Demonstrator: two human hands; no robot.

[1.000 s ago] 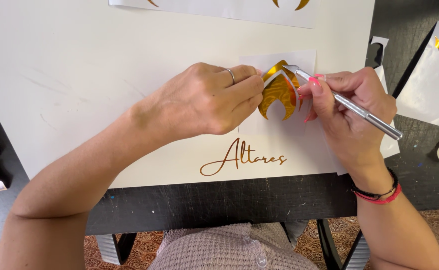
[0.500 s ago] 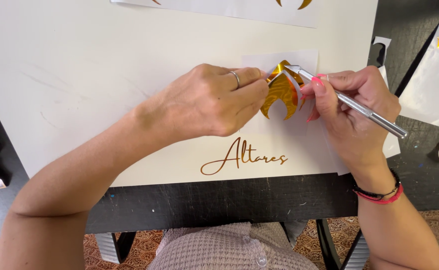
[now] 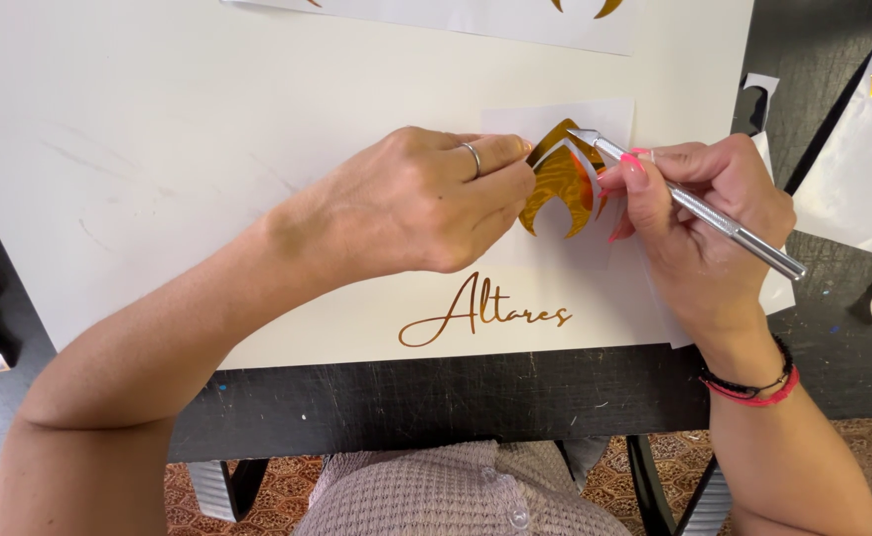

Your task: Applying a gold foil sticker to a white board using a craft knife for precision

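A shiny gold foil shape (image 3: 559, 185) with pointed lobes lies on a small white backing sheet (image 3: 595, 253) on top of a large white board (image 3: 158, 139). My left hand (image 3: 426, 203), a ring on one finger, pinches the gold shape's left edge where a thin white strip curls up. My right hand (image 3: 699, 228) grips a silver craft knife (image 3: 694, 203) like a pen. Its blade tip rests at the top of the gold shape.
Gold script lettering (image 3: 485, 313) sits on the board below my hands. The board lies on a black table (image 3: 406, 392). More white sheets with gold scraps lie at the top (image 3: 515, 15) and at the right (image 3: 858, 149).
My hands and the gold shape sit a little higher on the board. The gold shape has lifted slightly at its left edge under my left fingers.
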